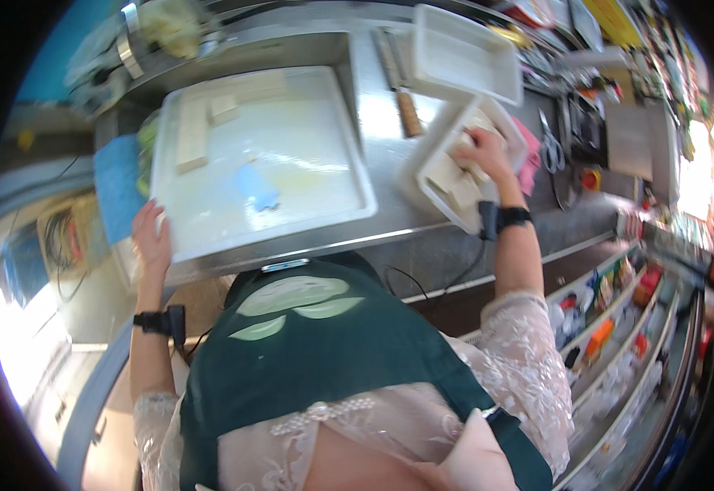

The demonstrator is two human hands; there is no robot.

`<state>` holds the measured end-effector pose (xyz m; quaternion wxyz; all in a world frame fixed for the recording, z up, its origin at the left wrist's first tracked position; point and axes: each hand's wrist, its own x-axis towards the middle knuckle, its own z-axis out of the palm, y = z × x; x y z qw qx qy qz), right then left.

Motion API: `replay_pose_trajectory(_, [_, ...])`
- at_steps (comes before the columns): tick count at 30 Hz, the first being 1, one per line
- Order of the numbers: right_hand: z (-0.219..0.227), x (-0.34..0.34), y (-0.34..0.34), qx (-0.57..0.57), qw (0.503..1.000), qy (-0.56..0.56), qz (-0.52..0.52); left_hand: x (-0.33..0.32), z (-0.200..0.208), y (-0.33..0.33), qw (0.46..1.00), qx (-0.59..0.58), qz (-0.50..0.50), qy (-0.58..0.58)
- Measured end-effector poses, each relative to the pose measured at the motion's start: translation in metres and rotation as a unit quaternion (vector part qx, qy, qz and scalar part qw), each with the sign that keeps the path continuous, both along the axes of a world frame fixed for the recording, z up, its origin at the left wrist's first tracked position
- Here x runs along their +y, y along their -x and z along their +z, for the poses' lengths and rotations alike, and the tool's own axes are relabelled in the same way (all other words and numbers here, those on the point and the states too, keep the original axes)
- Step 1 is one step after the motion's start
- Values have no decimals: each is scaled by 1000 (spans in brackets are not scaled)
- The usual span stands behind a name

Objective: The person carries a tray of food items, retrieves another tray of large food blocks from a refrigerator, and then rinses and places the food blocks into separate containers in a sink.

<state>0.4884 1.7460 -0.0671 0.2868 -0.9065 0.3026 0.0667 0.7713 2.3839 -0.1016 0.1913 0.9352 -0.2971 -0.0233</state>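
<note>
Our left hand (152, 239) lies open at the left edge of the white tray (308, 155). Our right hand (488, 152) curls over pale blocks (461, 191) in the white tub (430, 147); we cannot tell whether it grips one

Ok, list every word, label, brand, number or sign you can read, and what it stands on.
None can be read.
Green apron: pale leaf print, no legible lettering.
Large white tray: no lettering visible.
Packages at lower right: too small and blurred to read.
</note>
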Motion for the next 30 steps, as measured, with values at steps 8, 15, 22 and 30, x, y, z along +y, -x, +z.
replay_pose_trajectory(8, [104, 38, -33, -179, 933, -243, -194, -12, 23, 13, 998, 31, 32, 44])
replay_pose_trajectory(15, [52, 158, -199, -97, 884, -452, 75, -19, 26, 12, 996, 53, 27, 71])
replay_pose_trajectory(22, [-72, 267, -345, 67, 877, -426, 212, -19, 27, 10, 994, 65, 28, 83])
replay_pose_trajectory(30, [-89, 312, -350, 13, 930, -137, 340, -15, 26, 11, 991, 71, 31, 109])
